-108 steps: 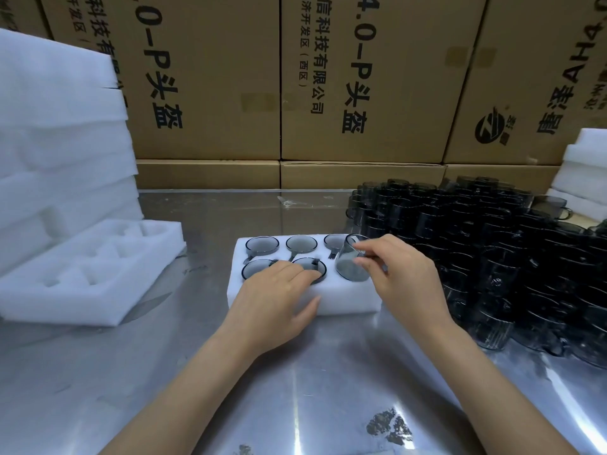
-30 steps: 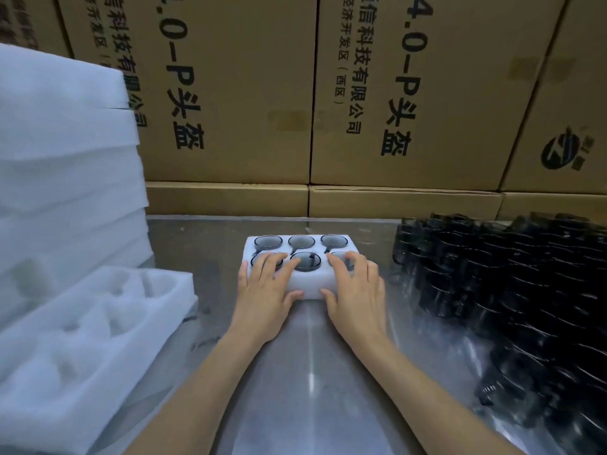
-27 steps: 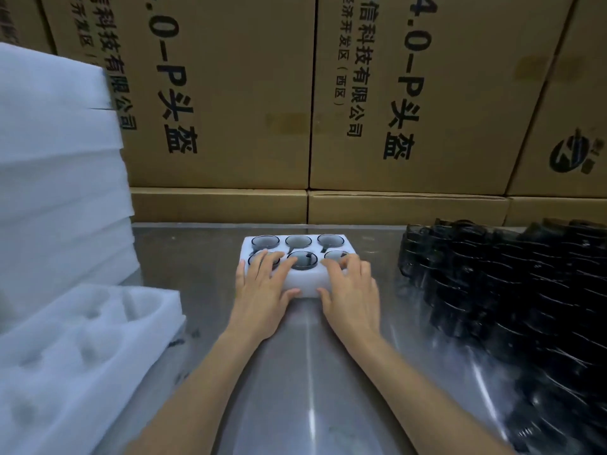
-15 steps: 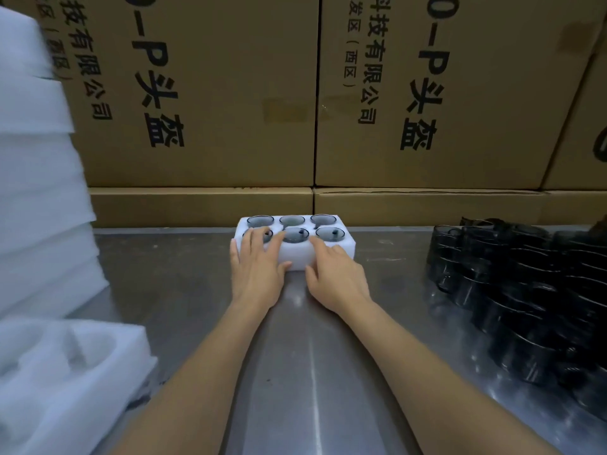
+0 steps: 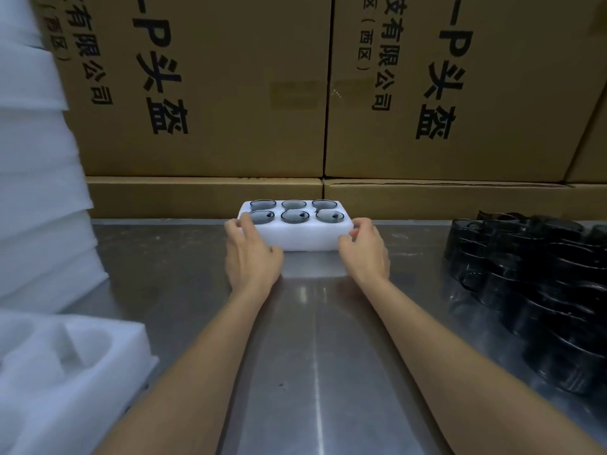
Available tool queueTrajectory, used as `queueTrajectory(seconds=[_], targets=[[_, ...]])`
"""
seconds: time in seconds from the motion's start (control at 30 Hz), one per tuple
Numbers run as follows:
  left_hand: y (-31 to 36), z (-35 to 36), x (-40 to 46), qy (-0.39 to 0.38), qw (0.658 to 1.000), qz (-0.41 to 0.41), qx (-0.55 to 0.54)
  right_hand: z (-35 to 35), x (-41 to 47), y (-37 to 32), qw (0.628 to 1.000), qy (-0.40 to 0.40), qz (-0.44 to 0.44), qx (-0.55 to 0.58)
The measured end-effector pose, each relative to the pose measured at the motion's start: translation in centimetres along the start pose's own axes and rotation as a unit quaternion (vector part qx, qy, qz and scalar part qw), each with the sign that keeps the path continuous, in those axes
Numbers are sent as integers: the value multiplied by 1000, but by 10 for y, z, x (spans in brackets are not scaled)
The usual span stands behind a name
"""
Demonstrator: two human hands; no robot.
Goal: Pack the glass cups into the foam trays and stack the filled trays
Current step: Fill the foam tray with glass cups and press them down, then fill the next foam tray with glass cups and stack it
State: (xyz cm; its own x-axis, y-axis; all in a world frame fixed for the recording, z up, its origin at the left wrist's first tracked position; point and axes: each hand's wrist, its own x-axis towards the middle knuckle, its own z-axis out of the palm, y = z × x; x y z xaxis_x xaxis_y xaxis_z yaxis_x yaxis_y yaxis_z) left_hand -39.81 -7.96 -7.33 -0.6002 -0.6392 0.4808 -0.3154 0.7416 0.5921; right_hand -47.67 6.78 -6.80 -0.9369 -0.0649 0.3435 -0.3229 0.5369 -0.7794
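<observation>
Sliding away from the person, the filled foam tray (image 5: 297,236) now sits against the cardboard boxes (image 5: 203,195); left hand (image 5: 251,257) and right hand (image 5: 366,254) have shifted from its top to clasp its ends, ready for stacking; loose glass cups (image 5: 532,267) wait right of the right hand.

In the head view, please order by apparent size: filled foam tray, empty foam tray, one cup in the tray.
1. empty foam tray, though nearness enlarges it
2. filled foam tray
3. cup
</observation>
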Motion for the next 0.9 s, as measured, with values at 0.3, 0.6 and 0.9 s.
queueTrajectory(seconds=[0.3, 0.6, 0.9], targets=[[-14, 4, 17, -61, 987, -131, -76, 7, 6, 4, 985, -167, -33, -20], [-7, -7, 3, -110, 984, -122, -65, 8, -19, -5, 940, -208, -140, -233], [25, -48, -89, -182, 978, -66, -73, -30, -103, -16, 933, -182, -169, -259]])
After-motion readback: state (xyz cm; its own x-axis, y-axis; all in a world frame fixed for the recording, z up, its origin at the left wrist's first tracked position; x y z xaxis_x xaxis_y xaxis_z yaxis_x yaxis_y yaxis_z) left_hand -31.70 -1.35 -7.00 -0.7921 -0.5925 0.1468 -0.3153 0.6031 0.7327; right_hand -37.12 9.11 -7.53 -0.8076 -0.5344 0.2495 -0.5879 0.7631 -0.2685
